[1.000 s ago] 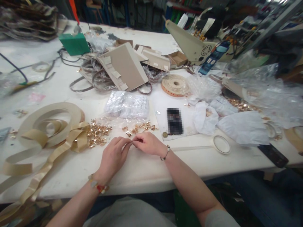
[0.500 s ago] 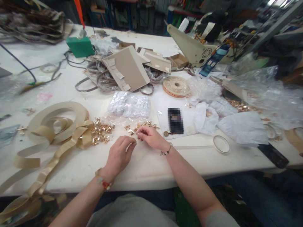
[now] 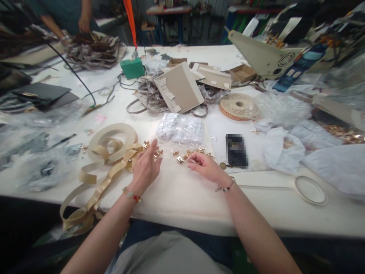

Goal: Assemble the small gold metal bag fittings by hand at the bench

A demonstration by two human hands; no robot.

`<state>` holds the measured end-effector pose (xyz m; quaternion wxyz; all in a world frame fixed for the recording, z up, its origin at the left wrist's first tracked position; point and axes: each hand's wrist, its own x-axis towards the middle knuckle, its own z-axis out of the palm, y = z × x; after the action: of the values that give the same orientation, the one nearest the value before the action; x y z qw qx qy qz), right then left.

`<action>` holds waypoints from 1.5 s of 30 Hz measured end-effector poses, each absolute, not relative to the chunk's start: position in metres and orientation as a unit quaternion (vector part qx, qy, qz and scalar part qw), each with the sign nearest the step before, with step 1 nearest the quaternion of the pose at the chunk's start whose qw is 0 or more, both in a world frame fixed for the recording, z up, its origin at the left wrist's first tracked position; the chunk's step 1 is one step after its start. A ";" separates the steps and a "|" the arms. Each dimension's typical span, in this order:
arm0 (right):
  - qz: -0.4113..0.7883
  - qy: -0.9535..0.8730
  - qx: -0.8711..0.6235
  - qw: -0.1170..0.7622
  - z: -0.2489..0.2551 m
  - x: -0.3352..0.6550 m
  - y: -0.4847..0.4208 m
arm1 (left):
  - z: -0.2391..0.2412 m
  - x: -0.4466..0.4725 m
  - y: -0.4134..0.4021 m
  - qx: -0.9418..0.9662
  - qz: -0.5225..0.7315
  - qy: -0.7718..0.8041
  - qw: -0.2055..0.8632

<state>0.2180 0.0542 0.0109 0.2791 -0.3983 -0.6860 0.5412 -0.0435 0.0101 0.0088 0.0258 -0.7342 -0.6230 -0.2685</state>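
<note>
My left hand (image 3: 146, 165) has its fingers stretched out and the thumb apart. It lies over the near side of a pile of small gold metal fittings (image 3: 157, 152), covering part of it. Close beside that hand, a tan ribbon strip (image 3: 124, 163) trails from a flat roll (image 3: 129, 133). In a pinch, the fingertips of my right hand (image 3: 209, 167) meet over the table; a tiny item may be between them, too small to name. Just left of those fingertips lies a single gold fitting (image 3: 179, 160), with a few more behind the hand.
A clear plastic pack (image 3: 181, 128) lies beyond my hands. To the right are a dark pixelated object (image 3: 236, 150), a roll of narrow tape (image 3: 310, 190) and white bags (image 3: 333, 167). Cardboard pieces (image 3: 179, 87) and a green box (image 3: 132, 68) stand behind. A co-worker's hand (image 3: 84, 24) touches stacked material.
My left hand has moved away from my right hand, leftward to the fittings pile, and its fingers have straightened. My right hand stays pinched. The view has turned left, showing a co-worker.
</note>
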 end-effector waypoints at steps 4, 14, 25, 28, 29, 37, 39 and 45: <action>0.544 -0.681 -0.398 0.286 0.013 0.218 0.053 | 0.010 -0.040 0.031 -0.791 -0.160 -0.589 0.047; 0.546 -0.691 -0.378 0.285 0.007 0.219 0.053 | 0.005 -0.041 0.019 -0.817 -0.291 -0.490 0.085; 0.731 -0.523 -0.286 0.332 0.002 0.224 0.056 | -0.001 0.028 0.016 -0.752 -0.485 -0.335 -0.296; 0.750 -0.505 -0.273 0.328 -0.001 0.226 0.058 | -0.007 0.027 0.018 -0.749 -0.487 -0.321 -0.314; 0.751 -0.505 -0.273 0.325 -0.001 0.226 0.058 | -0.009 0.026 0.018 -0.749 -0.487 -0.321 -0.312; 0.744 -0.510 -0.302 0.308 0.002 0.226 0.059 | -0.018 0.027 0.011 -0.755 -0.495 -0.367 -0.222; 0.739 -0.515 -0.303 0.312 0.004 0.227 0.058 | -0.018 0.027 0.010 -0.753 -0.499 -0.377 -0.203; 0.736 -0.521 -0.303 0.307 0.006 0.230 0.057 | -0.017 0.025 0.008 -0.759 -0.485 -0.394 -0.183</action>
<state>0.2295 0.0573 0.0063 0.3071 -0.3033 -0.5210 0.7364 0.0253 0.0081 -0.0170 -0.1833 -0.7590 -0.3940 -0.4848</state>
